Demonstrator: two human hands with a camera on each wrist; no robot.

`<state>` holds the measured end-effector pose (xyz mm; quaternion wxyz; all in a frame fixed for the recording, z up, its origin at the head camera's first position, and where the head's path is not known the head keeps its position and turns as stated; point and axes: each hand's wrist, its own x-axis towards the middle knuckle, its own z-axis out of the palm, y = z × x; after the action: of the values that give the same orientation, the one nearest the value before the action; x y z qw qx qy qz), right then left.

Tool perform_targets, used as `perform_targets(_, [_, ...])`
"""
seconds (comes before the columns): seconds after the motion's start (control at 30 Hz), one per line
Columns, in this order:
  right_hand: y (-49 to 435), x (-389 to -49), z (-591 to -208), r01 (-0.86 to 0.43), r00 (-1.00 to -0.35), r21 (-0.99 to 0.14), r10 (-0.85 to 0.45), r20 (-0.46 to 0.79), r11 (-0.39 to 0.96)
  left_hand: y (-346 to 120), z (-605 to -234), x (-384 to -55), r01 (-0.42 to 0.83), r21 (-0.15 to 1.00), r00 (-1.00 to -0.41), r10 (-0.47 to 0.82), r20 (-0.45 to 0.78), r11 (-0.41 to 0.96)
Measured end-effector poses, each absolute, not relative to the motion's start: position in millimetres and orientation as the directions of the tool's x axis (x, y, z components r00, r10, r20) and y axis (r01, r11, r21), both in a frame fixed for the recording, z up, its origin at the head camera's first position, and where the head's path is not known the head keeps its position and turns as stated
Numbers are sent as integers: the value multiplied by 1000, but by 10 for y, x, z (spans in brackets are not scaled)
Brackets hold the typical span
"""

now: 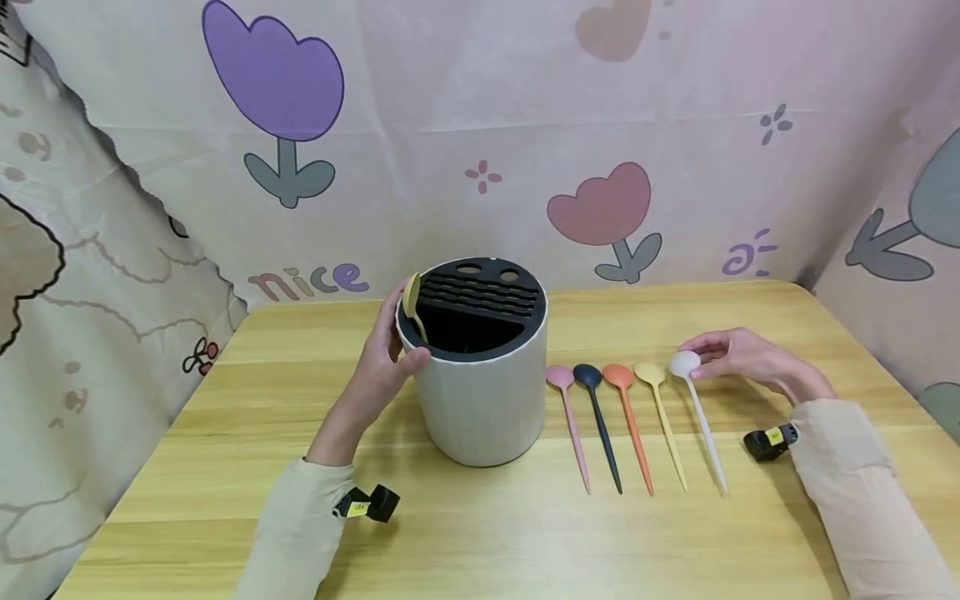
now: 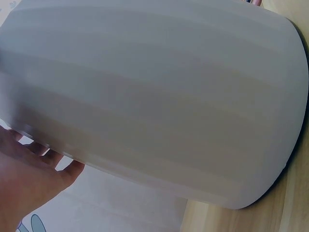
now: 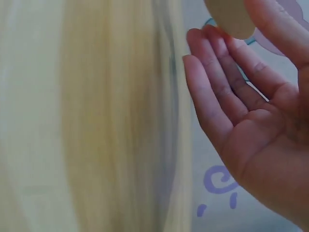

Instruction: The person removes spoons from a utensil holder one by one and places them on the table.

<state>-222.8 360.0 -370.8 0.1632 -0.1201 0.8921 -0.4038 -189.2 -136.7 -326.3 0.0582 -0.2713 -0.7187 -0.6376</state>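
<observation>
My left hand [image 1: 380, 358] grips the upper left side of a white utensil holder [image 1: 483, 408], thumb at the front of the rim, other fingers round the side. In the left wrist view the holder's ribbed wall [image 2: 154, 96] fills most of the picture, with my fingers along its edge. A yellow spoon [image 1: 412, 300] stands inside the holder's large opening, leaning on the left rim. At the right, my right hand [image 1: 738, 358] pinches the bowl of a white spoon [image 1: 705, 421] between thumb and fingers. In the right wrist view only part of that bowl [image 3: 231, 19] shows.
Left of the white spoon, a pink spoon [image 1: 573, 429], a dark blue spoon [image 1: 602, 429], an orange spoon [image 1: 635, 429] and a pale yellow spoon [image 1: 666, 425] lie in a row on the wooden table [image 1: 465, 542]. Behind the table hangs a printed cloth [image 1: 450, 100].
</observation>
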Motion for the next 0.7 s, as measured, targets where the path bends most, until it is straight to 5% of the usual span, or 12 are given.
perform_targets(0.7, [3584,-2324,-3801,-20,-863,-814,-421,-279,580,-1367,-3263,-1877,459,887,-849,315,424,45])
